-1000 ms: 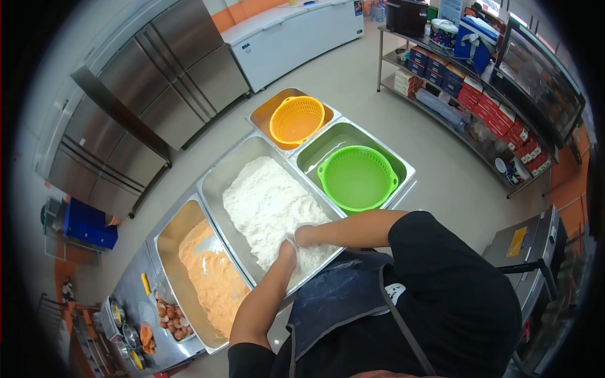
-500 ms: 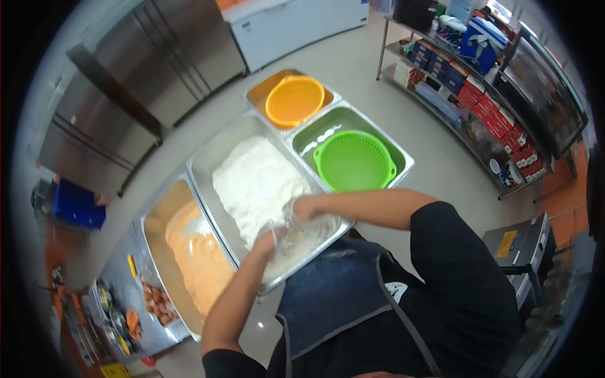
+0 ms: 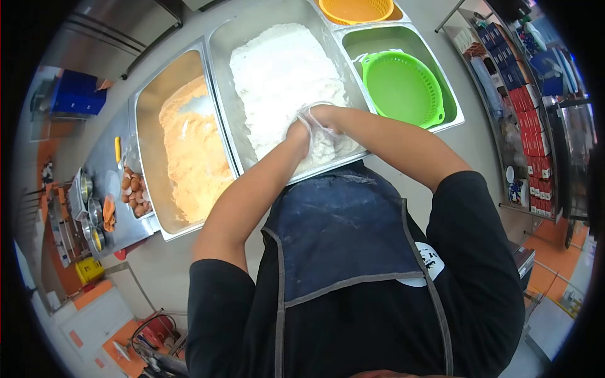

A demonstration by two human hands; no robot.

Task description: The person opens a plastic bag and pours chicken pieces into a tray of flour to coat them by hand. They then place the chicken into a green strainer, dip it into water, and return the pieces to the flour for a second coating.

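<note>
My left hand (image 3: 299, 136) and my right hand (image 3: 322, 118) are close together at the near end of a deep steel pan (image 3: 220, 94). Clear, crinkled plastic, looking like thin disposable gloves, covers both hands. Their fingers dip into the white flour-like powder (image 3: 283, 69), which hides them, so their grip does not show. Powder is heaped across the middle of the pan, and a looser clump lies beside my right hand.
Left of this pan, another steel pan (image 3: 150, 120) holds an orange-tinted powder. A green colander (image 3: 403, 88) sits in a steel pan at right, with an orange colander (image 3: 356, 9) beyond. Eggshells (image 3: 134, 192) lie on the left table; a stocked shelf (image 3: 498, 94) stands right.
The view has tilted down and nearer, so the pans appear higher in the frame. My hands stay in the white powder and now sit closer together.
</note>
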